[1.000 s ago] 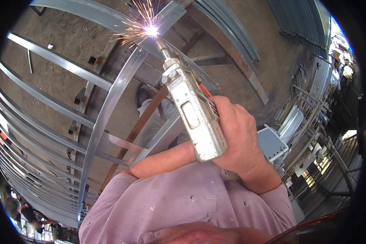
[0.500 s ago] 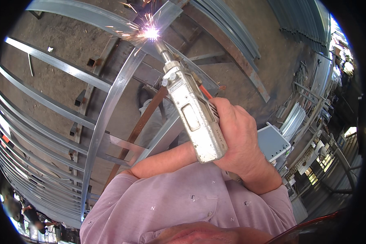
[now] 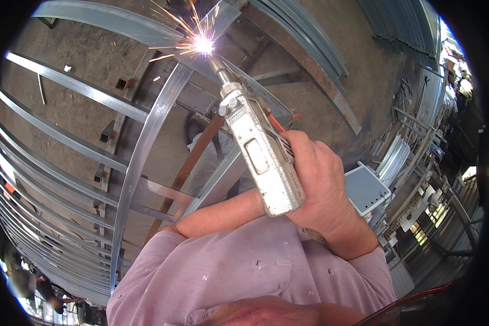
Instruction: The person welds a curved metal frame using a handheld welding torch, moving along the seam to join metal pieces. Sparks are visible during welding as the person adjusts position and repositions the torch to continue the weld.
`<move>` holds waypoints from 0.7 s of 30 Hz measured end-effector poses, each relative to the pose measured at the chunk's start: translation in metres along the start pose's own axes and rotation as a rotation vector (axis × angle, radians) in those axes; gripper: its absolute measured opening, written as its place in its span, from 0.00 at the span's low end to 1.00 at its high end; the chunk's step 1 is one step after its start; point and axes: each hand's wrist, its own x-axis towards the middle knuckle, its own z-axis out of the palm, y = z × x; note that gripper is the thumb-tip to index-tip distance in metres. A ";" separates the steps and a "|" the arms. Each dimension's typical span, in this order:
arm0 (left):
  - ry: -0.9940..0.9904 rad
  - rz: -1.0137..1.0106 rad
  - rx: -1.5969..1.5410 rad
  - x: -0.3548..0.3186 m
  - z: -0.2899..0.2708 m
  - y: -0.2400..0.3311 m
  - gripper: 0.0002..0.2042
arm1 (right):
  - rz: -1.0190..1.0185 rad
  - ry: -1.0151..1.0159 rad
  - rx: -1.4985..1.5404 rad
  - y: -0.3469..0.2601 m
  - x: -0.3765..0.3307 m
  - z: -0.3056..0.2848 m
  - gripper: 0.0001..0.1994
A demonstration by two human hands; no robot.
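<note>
My right hand (image 3: pixel 316 176) is closed around the grip of a silver handheld welding gun (image 3: pixel 259 155). The gun's nozzle (image 3: pixel 217 66) points up and away from me at a steel joint. A bright weld spot (image 3: pixel 204 46) glows at its tip, throwing orange sparks. The work is a galvanized steel frame (image 3: pixel 141 146) with a long side bar and several parallel cross bars. From the lower left my left forearm (image 3: pixel 223 213) reaches across, and its hand is hidden behind the gun body.
A rusty steel beam (image 3: pixel 304 65) and stacked steel profiles (image 3: pixel 309 32) lie at the far right. A light grey box (image 3: pixel 367 190) stands right of my hand. Brown supports (image 3: pixel 193 157) run under the frame. Another person (image 3: pixel 49 293) is at the lower left.
The sparks now spray higher and more upward. The gun and its weld spot have shifted very slightly to the right; my right hand still grips it.
</note>
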 end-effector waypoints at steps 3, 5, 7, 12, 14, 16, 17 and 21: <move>-0.002 0.001 0.006 0.000 0.000 -0.001 0.25 | 0.001 0.005 0.001 0.000 -0.001 0.000 0.28; -0.007 0.002 0.012 -0.001 0.000 -0.001 0.25 | 0.005 0.006 0.001 0.000 -0.001 0.000 0.28; -0.009 0.002 0.014 -0.002 0.000 -0.001 0.25 | 0.016 -0.005 -0.005 -0.001 -0.002 0.000 0.28; -0.017 0.000 0.032 -0.003 -0.001 -0.001 0.25 | 0.009 0.008 -0.009 -0.001 -0.005 0.000 0.28; -0.022 0.000 0.046 -0.004 -0.003 0.000 0.25 | -0.004 0.005 -0.011 -0.001 -0.005 -0.001 0.27; -0.031 -0.002 0.060 -0.005 -0.005 0.000 0.25 | -0.003 0.021 -0.007 -0.002 -0.006 -0.001 0.28; -0.036 -0.002 0.069 -0.005 -0.005 0.001 0.25 | -0.002 0.030 -0.004 -0.002 -0.007 -0.001 0.28; -0.073 0.031 0.168 -0.002 -0.008 0.000 0.25 | 0.095 0.044 0.091 0.009 -0.018 -0.002 0.24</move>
